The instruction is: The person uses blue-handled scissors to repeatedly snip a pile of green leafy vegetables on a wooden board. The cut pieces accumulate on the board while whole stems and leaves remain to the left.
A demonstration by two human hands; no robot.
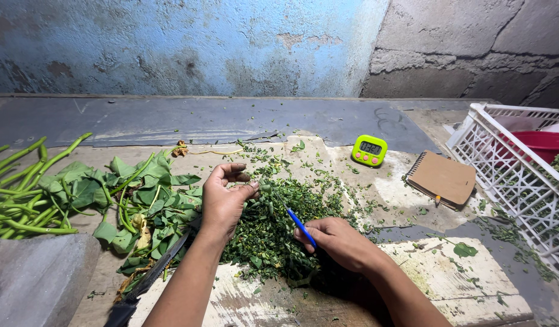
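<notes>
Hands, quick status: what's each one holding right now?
Left hand: closed, pinching green stems over the chopped greens.
Right hand: closed on a blue-handled knife.

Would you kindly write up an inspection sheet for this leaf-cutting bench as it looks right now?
Surface: worn board, strewn with green bits.
Job's things: chopped greens piled at centre; whole leaves and stalks at left.
Clutter: green timer, brown notebook, white crate holding a red bowl, large knife.
Hands: left hand pinches a bunch of greens; right hand holds a blue-handled blade.
Cables: nothing seen.
Surroundings: peeling blue wall, bare grey wall.
</notes>
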